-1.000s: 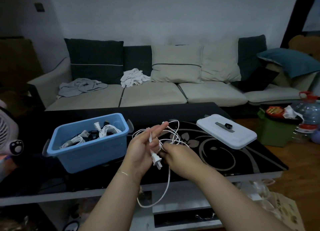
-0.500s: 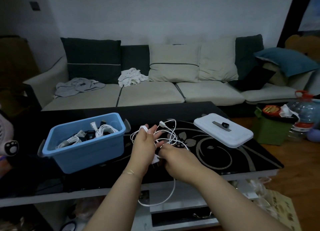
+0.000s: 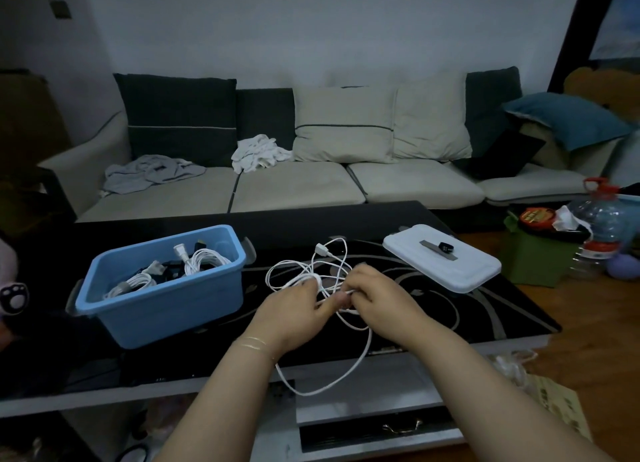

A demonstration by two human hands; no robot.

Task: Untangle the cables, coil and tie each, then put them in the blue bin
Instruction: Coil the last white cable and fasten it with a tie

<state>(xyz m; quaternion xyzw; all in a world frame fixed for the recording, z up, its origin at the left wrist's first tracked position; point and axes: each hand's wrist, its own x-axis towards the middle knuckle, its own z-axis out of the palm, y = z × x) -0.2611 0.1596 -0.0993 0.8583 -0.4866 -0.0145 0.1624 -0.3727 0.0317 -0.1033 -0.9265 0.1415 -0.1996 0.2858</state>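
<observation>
From my remote seat, I am watching a loop of white cable sagging past the near edge of the black glass coffee table. Just above it, the left hand is curling its fingers round a bundle of the cable's strands, while the right hand is pinching a strand between thumb and fingers, the two hands nearly touching. Loose loops are fanning out beyond the knuckles, and a small white connector is sticking up at the far end. To the left, the blue bin is sitting on the table, holding coiled white cables. To the right, a white lid is lying flat. A sofa is standing behind.
</observation>
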